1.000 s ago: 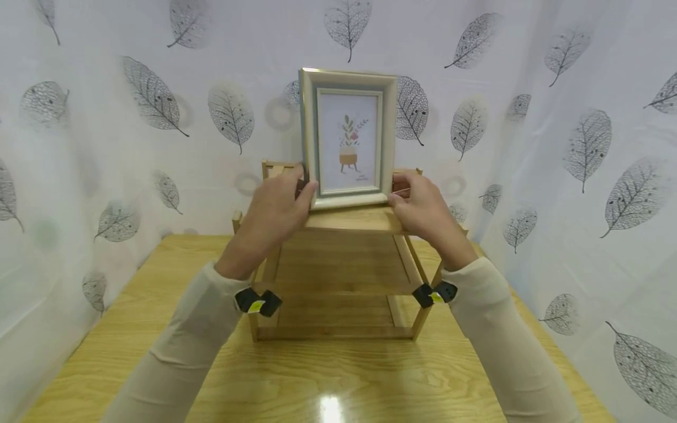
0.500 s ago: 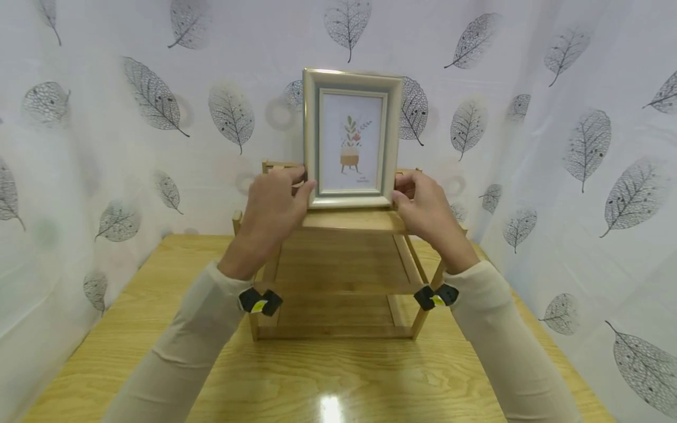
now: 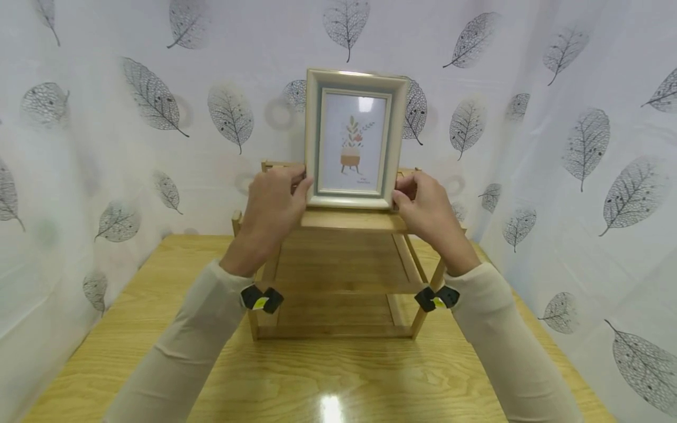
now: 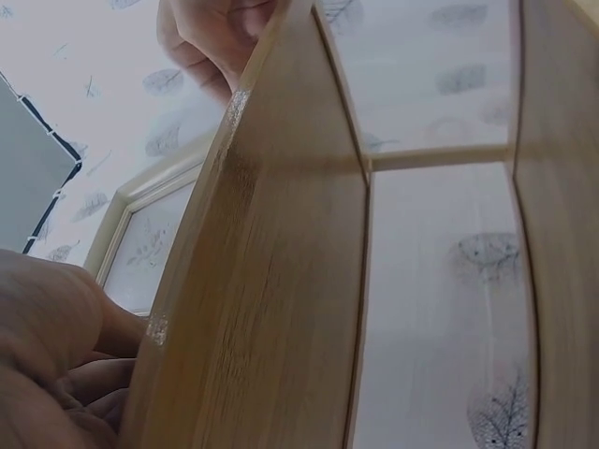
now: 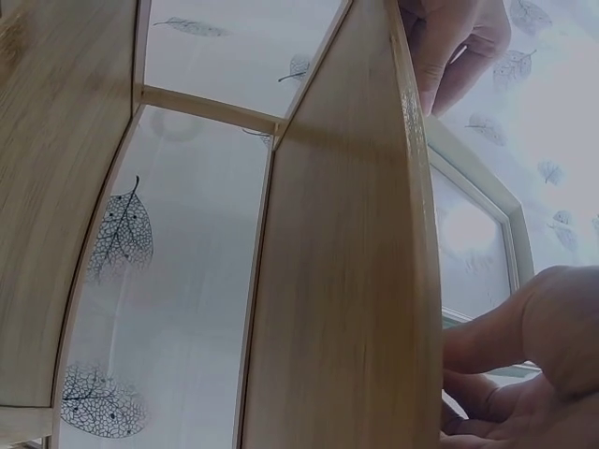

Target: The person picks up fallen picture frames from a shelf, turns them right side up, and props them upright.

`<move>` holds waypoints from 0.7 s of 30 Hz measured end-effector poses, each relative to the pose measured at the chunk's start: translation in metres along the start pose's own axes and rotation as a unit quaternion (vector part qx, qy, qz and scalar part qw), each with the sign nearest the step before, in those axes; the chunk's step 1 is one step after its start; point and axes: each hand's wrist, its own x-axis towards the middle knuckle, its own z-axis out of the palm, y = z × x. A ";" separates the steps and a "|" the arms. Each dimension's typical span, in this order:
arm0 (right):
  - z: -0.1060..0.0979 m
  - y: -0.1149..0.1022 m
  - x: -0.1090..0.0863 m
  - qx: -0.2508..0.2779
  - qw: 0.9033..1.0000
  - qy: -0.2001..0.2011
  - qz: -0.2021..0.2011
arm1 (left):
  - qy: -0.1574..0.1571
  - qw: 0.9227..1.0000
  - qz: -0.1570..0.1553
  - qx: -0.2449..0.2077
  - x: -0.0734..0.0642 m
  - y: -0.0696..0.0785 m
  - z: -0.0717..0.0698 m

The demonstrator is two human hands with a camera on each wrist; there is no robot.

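A cream picture frame (image 3: 353, 141) with a potted-plant print stands upright on the top board (image 3: 351, 220) of a small wooden shelf. At the frame's lower left edge my left hand (image 3: 272, 202) holds it between thumb and fingers. My right hand (image 3: 428, 205) pinches the lower right corner, thumb in front. The fingers behind the frame are hidden in the head view. Seen from below in the left wrist view, the picture frame (image 4: 145, 243) rises past the board's edge. The right wrist view shows the other side of the picture frame (image 5: 477, 234) above the right hand (image 5: 533, 355).
The shelf's middle tier (image 3: 344, 261) and bottom tier (image 3: 335, 311) lie below the frame. The shelf stands on a wood-grain table (image 3: 328, 376). Behind and along both sides hangs a white curtain (image 3: 211, 53) printed with dark leaves.
The picture frame has shifted slightly right and turned a little, and its bottom edge sits more level. A bright reflection now shows on its glass. Both hands stay at its lower sides.
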 end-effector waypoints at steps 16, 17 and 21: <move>0.000 -0.002 -0.002 -0.011 1.000 -0.002 -0.001 | -0.003 1.000 -0.005 0.005 0.001 0.000 0.001; 0.000 -0.002 -0.002 -0.011 1.000 -0.002 -0.001 | -0.002 1.000 -0.006 0.005 0.001 0.000 0.001; -0.003 -0.002 -0.003 -0.005 1.000 -0.010 -0.001 | -0.004 1.000 -0.015 0.003 0.001 0.000 0.001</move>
